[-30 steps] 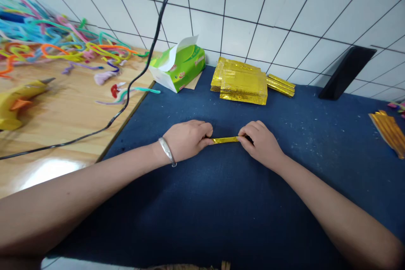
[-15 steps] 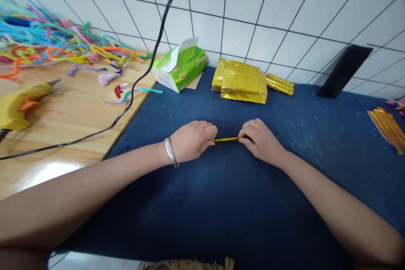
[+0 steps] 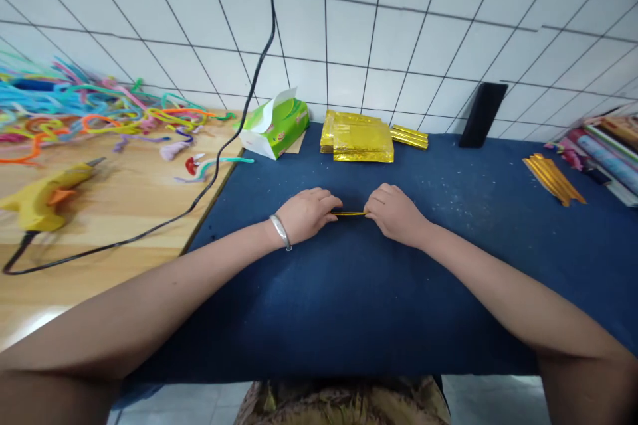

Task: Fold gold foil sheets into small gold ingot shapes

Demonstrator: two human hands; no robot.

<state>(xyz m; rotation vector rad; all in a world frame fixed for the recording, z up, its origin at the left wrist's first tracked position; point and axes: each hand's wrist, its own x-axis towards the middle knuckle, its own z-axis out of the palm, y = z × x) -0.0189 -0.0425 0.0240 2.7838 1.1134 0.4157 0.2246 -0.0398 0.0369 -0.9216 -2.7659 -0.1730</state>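
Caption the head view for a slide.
Left hand and right hand pinch a narrow gold foil strip over a dark blue tabletop.

Thin gold strip; straight; pinched both ends

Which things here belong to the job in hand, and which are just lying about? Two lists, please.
Seem to belong:
gold strip, held between left hand and right hand
gold sheets, stacked beyond
narrow strips beside the sheets
orange-gold strips at right

Seemingly just lying about:
yellow glue gun
coloured fuzzy stems
green box
black slab
books
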